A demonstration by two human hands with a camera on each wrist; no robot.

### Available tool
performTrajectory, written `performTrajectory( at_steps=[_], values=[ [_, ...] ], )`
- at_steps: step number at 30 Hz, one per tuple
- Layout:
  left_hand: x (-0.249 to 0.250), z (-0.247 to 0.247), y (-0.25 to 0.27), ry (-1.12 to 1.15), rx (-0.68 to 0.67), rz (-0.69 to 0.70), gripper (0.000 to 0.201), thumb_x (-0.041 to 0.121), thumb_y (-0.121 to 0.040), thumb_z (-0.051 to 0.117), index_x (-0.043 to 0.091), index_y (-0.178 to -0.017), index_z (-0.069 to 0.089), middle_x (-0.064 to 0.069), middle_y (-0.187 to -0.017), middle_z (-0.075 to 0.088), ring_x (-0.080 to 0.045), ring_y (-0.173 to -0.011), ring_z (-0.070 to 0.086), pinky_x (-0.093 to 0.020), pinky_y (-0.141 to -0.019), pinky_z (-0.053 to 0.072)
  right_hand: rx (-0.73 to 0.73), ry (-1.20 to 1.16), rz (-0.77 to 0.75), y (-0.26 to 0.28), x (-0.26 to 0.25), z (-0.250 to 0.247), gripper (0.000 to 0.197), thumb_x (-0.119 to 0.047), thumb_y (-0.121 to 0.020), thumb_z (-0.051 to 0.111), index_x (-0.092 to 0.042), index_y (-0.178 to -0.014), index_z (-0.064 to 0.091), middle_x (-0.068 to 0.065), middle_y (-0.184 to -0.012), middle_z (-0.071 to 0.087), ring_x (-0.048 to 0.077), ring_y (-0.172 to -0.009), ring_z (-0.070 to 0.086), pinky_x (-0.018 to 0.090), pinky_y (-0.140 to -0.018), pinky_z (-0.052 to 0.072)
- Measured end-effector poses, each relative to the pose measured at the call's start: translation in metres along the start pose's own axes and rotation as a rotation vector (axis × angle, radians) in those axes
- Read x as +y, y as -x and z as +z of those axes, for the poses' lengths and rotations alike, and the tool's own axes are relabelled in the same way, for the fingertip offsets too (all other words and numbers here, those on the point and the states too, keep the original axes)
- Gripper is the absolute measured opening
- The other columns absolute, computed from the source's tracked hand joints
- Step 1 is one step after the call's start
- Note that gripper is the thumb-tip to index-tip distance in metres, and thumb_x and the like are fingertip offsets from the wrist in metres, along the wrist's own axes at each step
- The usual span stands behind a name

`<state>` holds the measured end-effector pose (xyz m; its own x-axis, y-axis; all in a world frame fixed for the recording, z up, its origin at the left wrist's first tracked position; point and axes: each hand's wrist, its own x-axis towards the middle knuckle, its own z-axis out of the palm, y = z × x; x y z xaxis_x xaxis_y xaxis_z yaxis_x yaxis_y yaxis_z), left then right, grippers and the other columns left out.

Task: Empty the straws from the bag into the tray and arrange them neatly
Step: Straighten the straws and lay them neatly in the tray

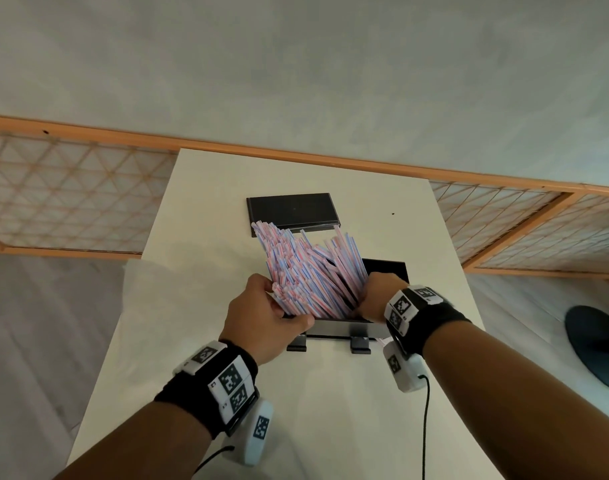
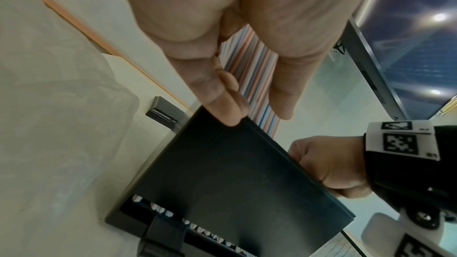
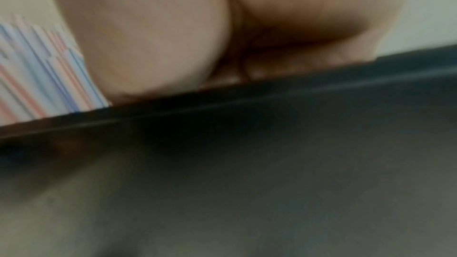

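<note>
Here both hands, left [image 1: 261, 315] and right [image 1: 379, 296], fingers grasping straws [image 1: 306, 268] leaning in tray [image 1: 348, 329] on desk [image 1: 199, 209].

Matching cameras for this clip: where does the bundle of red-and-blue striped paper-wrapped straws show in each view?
Head: bundle of red-and-blue striped paper-wrapped straws at centre, fanned up between both hands.
Left wrist: upper centre, a strip of straws between the left hand thumb and fingers.
Right wrist: left edge, blurred, beside the right hand.
Shared landmark: the black rectangular tray under the straws.
</note>
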<state>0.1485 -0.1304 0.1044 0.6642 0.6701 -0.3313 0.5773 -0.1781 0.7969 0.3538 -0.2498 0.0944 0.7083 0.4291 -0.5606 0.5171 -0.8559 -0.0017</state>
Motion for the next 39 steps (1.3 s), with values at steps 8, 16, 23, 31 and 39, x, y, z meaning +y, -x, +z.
performTrajectory(
  at_steps=[8, 16, 23, 31, 39],
  values=[
    [-0.001, -0.001, 0.001, -0.001, -0.006, 0.018, 0.058, 0.041, -0.067, 0.091, 0.023, -0.104, 0.050, 0.010, -0.086, 0.067, -0.001, -0.079, 0.063, -0.013, -0.058, 0.038, 0.036, 0.114, 0.010, -0.003, -0.009, 0.002, 0.010, -0.014, -0.083, 0.061, -0.013, -0.077, 0.053, 0.006, -0.078, 0.055, 0.027, -0.074, 0.059, 0.027, -0.061, 0.048],
    [-0.002, 0.001, 0.002, 0.019, 0.003, 0.011, 0.057, 0.041, -0.066, 0.091, 0.026, -0.102, 0.050, 0.007, -0.087, 0.069, -0.004, -0.081, 0.065, -0.015, -0.061, 0.042, -0.058, 0.123, -0.121, -0.027, -0.002, 0.018, 0.026, -0.016, -0.078, 0.062, -0.019, -0.101, 0.074, 0.002, -0.091, 0.071, 0.025, -0.080, 0.068, 0.033, -0.075, 0.059],
    [-0.002, 0.001, 0.001, 0.003, 0.021, 0.013, 0.056, 0.040, -0.064, 0.091, 0.025, -0.100, 0.050, 0.007, -0.080, 0.067, -0.001, -0.077, 0.062, -0.015, -0.059, 0.039, 0.097, -0.118, -0.252, 0.020, -0.006, -0.013, 0.019, -0.022, -0.084, 0.071, -0.025, -0.065, 0.067, -0.004, -0.071, 0.063, 0.020, -0.078, 0.063, 0.021, -0.069, 0.044],
    [-0.003, 0.002, -0.001, -0.002, 0.029, 0.007, 0.058, 0.040, -0.063, 0.092, 0.025, -0.101, 0.052, 0.007, -0.080, 0.068, -0.003, -0.076, 0.064, -0.016, -0.060, 0.041, 0.528, -0.370, -0.466, 0.077, -0.004, -0.078, 0.009, -0.018, -0.088, 0.064, -0.021, -0.080, 0.064, -0.009, -0.074, 0.066, 0.007, -0.067, 0.063, 0.011, -0.063, 0.040],
    [-0.001, 0.001, 0.001, -0.013, 0.033, 0.003, 0.057, 0.038, -0.065, 0.092, 0.025, -0.102, 0.052, 0.007, -0.081, 0.068, -0.003, -0.075, 0.063, -0.015, -0.058, 0.039, 0.426, -0.410, -0.420, 0.053, -0.009, -0.040, 0.011, -0.020, -0.084, 0.068, -0.027, -0.092, 0.064, -0.010, -0.080, 0.066, 0.010, -0.069, 0.063, 0.024, -0.072, 0.049]
  ],
)
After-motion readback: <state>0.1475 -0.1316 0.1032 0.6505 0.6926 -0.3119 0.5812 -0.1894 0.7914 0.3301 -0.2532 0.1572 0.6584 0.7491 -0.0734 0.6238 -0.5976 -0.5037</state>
